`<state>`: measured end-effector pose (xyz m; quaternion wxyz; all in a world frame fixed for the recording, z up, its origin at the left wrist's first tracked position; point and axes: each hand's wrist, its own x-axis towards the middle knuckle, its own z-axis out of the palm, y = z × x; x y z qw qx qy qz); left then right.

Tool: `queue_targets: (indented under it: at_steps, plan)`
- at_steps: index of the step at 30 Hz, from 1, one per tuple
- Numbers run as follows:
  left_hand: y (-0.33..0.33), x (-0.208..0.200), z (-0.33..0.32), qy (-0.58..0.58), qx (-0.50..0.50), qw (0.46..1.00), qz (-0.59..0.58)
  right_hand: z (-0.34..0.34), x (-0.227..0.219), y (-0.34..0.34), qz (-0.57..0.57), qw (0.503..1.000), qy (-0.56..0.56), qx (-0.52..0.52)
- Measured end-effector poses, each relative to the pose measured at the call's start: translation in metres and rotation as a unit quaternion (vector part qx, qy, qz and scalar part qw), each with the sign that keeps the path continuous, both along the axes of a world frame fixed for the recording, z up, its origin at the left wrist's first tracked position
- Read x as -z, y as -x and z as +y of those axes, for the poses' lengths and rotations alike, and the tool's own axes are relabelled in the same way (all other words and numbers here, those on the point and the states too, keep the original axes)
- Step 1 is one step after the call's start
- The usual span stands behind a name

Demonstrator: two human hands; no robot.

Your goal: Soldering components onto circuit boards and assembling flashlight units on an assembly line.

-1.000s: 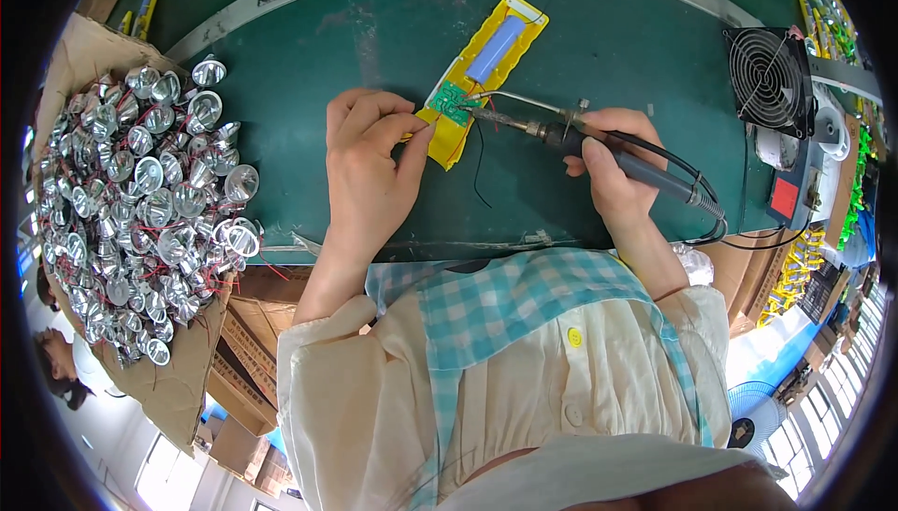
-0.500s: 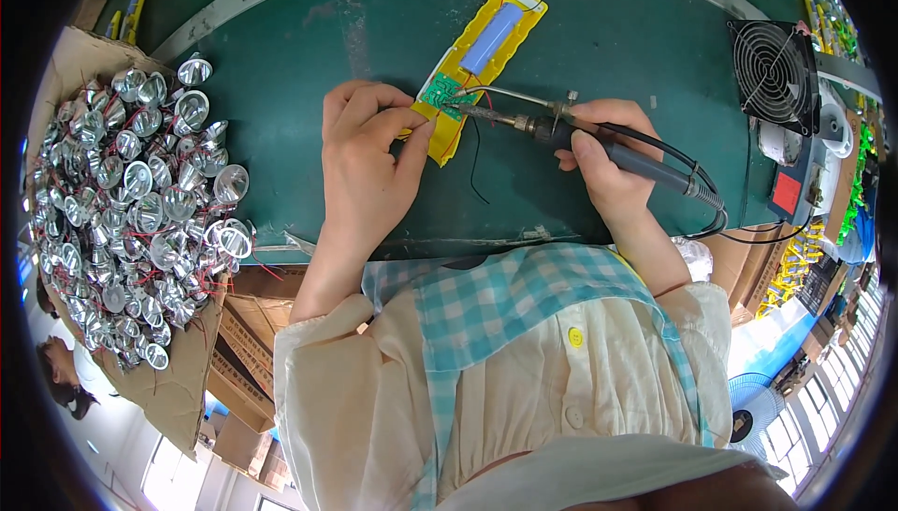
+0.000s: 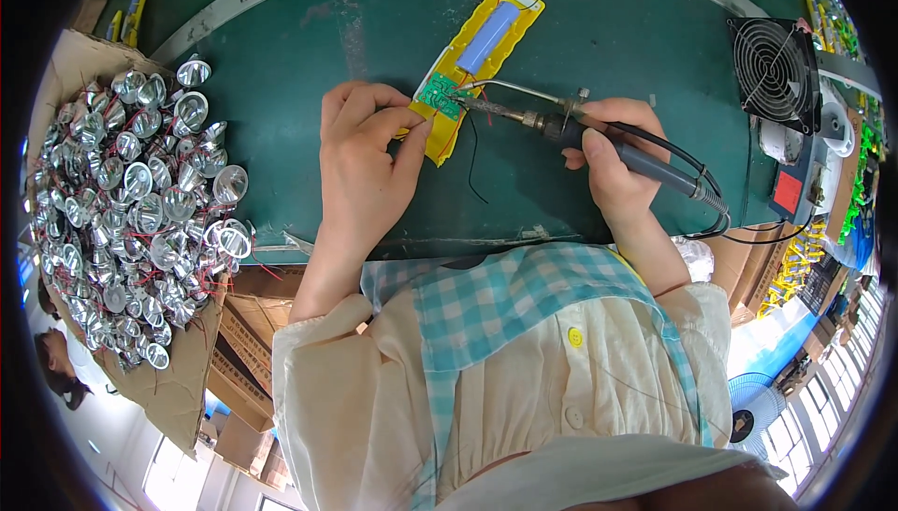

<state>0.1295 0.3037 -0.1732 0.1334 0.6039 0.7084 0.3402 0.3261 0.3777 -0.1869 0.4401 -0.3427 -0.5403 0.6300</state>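
A long yellow plastic casing (image 3: 511, 36) lies at a slant on the bench, its inside facing up. It holds a purple cylindrical battery (image 3: 488, 38) and, nearer me, a green circuit board (image 3: 438, 95) with thin red wires. My left hand (image 3: 369, 146) is closed at the casing's near left edge, thumb and forefinger together beside the board; whether they also pinch a wire cannot be seen. In my right hand (image 3: 617, 151) is a soldering iron (image 3: 645, 163), gripped like a pen. Its tip and a thin bent metal tube (image 3: 514, 92) reach the board's right side.
At left a cardboard box (image 3: 178, 399) is heaped with silvery reflector cups (image 3: 140, 183) trailing red wires. A black fan (image 3: 772, 76) stands at the bench's right, above a grey box with a red label (image 3: 789, 193). One loose black wire (image 3: 475, 165) lies below the casing.
My right hand and the iron have shifted slightly right, with the tip sliding up and right over the board. The casing has moved a touch left; my left hand keeps its grip.
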Motion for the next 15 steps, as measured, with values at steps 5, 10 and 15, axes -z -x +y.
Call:
queue_targets:
  at_steps: [5, 10, 15]
  plan:
    - [0.0026, -0.0001, 0.0001, -0.02, 0.019, 0.999, 0.023, 0.0009, -0.001, -0.0026, 0.002, 0.999, 0.029, -0.013]
    - [0.0024, 0.0003, 0.0023, -0.029, 0.021, 0.999, -0.002, 0.0015, -0.0021, -0.0023, 0.005, 1.0, 0.026, -0.01]
    - [0.002, 0.0014, 0.0067, -0.049, -0.024, 0.998, -0.009, 0.0013, -0.0023, -0.0008, 0.009, 1.0, 0.022, -0.008]
